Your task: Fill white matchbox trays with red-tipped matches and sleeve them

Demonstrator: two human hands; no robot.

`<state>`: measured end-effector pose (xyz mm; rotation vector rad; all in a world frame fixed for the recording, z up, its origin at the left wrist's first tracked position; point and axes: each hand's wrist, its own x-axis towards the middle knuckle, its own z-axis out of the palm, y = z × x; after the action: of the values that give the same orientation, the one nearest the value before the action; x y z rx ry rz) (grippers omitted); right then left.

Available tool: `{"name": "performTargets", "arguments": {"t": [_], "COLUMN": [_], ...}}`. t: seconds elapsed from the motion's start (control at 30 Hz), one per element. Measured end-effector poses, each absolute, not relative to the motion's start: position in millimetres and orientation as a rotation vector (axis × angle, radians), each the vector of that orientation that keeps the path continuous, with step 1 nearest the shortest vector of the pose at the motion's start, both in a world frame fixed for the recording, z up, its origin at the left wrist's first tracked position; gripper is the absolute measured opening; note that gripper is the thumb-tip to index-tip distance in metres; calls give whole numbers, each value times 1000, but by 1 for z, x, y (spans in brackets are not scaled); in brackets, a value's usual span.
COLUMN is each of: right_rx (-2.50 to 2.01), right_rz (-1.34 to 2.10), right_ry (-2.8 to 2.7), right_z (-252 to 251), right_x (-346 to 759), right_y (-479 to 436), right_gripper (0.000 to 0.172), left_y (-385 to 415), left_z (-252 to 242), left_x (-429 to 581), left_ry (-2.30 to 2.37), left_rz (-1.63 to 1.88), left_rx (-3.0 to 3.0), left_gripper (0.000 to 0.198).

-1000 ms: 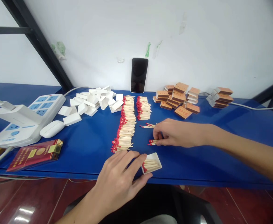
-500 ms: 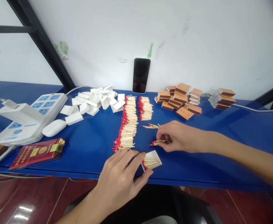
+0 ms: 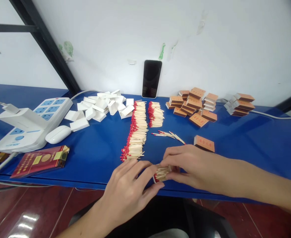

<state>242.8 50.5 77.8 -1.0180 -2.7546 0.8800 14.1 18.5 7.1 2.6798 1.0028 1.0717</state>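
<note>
A small white matchbox tray (image 3: 156, 178) at the table's front edge holds red-tipped matches (image 3: 162, 174). My left hand (image 3: 130, 186) grips its left side between fingers and thumb. From the right, my right hand (image 3: 185, 165) is closed over the tray's right end, its fingertips on the matches there; the hand partly hides them. Just beyond lie a few loose matches (image 3: 169, 134). A long row of matches (image 3: 137, 132) and a shorter pile (image 3: 155, 114) lie farther back. An orange matchbox cover (image 3: 204, 143) rests behind my right wrist.
White empty trays (image 3: 100, 105) are heaped at back left, orange matchbox covers (image 3: 193, 102) at back right, with another stack (image 3: 241, 104) farther right. A phone (image 3: 151, 79) leans on the wall. Left are a power strip (image 3: 31, 129), a white mouse-shaped object (image 3: 58, 134) and a red packet (image 3: 41, 161).
My right hand has brought its bunch of matches down and left to the tray. The orange cover it had hidden now shows. My left hand has stayed on the tray.
</note>
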Motion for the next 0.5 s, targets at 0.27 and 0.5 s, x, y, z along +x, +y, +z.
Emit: {"name": "performTargets", "arguments": {"t": [0.27,0.5], "right_rx": [-969,-1469], "right_rz": [671,110], "right_ry": [-2600,-2430], "right_z": [60,62], "right_x": [247,299], "right_y": [39,77], "right_gripper": [21,20], "left_y": [19,19], "left_z": [11,11], "left_x": [15,16], "left_ry": [973,978], "left_rz": [1022,1069], "left_rx": [2733,2753], "left_gripper": [17,19]}}
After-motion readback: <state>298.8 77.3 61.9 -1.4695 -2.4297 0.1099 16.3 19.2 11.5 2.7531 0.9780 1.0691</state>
